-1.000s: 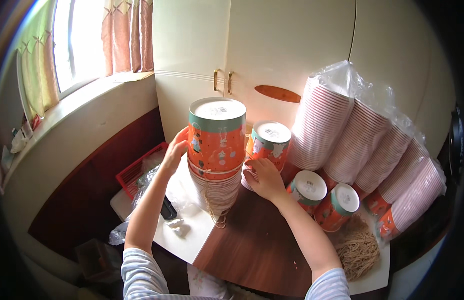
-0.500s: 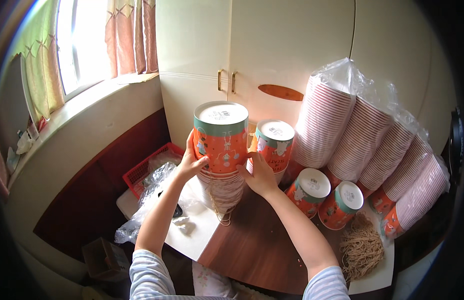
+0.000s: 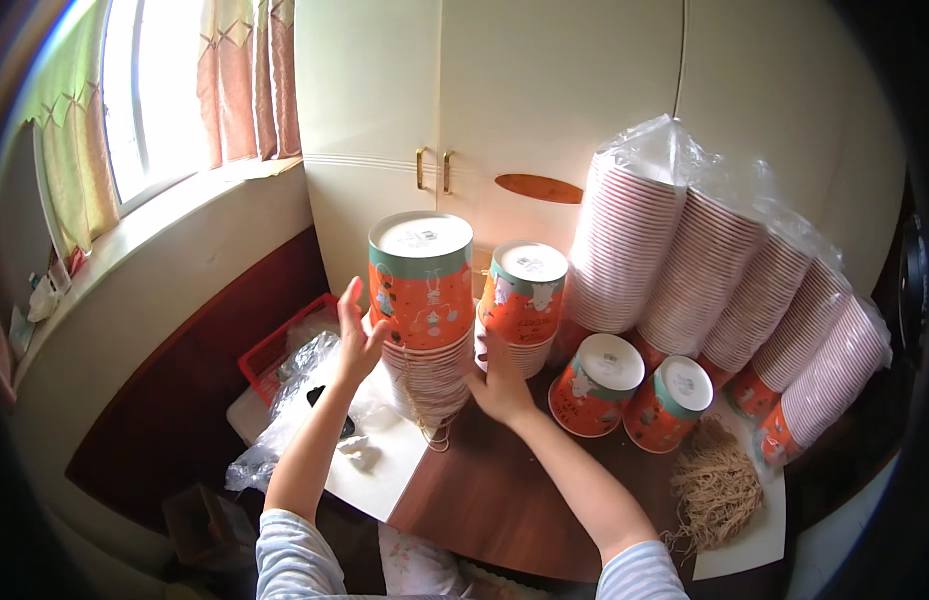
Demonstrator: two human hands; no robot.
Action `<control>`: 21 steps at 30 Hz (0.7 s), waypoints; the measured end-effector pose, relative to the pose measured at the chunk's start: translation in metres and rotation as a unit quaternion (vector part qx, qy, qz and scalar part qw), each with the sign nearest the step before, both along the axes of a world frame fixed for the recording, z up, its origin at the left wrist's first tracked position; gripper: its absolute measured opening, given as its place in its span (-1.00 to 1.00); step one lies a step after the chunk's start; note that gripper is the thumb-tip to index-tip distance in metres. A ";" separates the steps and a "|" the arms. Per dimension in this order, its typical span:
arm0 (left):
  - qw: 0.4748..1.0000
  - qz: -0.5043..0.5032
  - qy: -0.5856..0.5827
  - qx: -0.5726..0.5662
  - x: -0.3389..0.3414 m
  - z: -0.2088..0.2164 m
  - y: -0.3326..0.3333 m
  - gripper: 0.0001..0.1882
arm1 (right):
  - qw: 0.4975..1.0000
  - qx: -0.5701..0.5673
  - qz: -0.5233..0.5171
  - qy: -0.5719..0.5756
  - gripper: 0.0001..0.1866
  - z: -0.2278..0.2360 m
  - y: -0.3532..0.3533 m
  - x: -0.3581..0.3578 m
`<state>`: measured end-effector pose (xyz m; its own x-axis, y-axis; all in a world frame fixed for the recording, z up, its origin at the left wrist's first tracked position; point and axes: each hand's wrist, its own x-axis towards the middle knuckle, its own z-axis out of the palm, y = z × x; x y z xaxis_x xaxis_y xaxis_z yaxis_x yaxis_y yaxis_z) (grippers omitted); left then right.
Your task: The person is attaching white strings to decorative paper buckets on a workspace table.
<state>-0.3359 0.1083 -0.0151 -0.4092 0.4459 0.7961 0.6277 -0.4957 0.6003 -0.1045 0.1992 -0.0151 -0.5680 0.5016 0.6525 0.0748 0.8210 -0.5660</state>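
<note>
Upside down on the table stands a tall nested stack of paper buckets (image 3: 421,300), its top one orange with a green band and white base. My left hand (image 3: 360,345) is at the stack's left side, fingers spread and holding nothing. On the other side my right hand (image 3: 502,388) has its fingers stretched up, between this stack and a second stack of paper buckets (image 3: 529,300). Its thumb is close to the first stack; whether it touches I cannot tell. Thin tan string (image 3: 421,400) hangs in loops down the front of the first stack.
Two shorter upturned buckets, one orange (image 3: 594,390) and one beside it (image 3: 669,405), stand right. Several plastic-wrapped bucket stacks (image 3: 719,280) lean behind. A bundle of tan string (image 3: 719,485) lies near the right edge. Clear plastic wrap (image 3: 299,400) and a red basket (image 3: 269,352) sit left.
Both hands have come off the top bucket of the stack. My left hand has opened away to the left; my right hand has moved slightly lower. The view has shifted slightly.
</note>
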 end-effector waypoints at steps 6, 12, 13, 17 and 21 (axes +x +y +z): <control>0.946 0.173 0.264 0.080 0.099 0.078 -0.015 -0.62 | 0.993 -0.045 0.086 -0.061 -0.55 -0.047 -0.055 0.074; 0.886 0.154 0.429 -0.083 0.149 0.087 0.085 -0.63 | 0.973 -0.109 0.132 -0.157 -0.61 -0.081 -0.152 0.159; 0.858 0.187 0.467 -0.100 0.147 0.082 0.106 -0.55 | 0.974 -0.119 0.137 -0.139 -0.65 -0.082 -0.167 0.171; 0.832 0.256 0.426 -0.247 0.144 0.072 0.153 -0.70 | 0.960 -0.198 0.136 -0.143 -0.52 -0.091 -0.200 0.223; 0.881 0.178 0.350 -0.263 0.153 0.080 0.166 -0.75 | 0.970 -0.218 0.026 -0.105 -0.62 -0.096 -0.216 0.259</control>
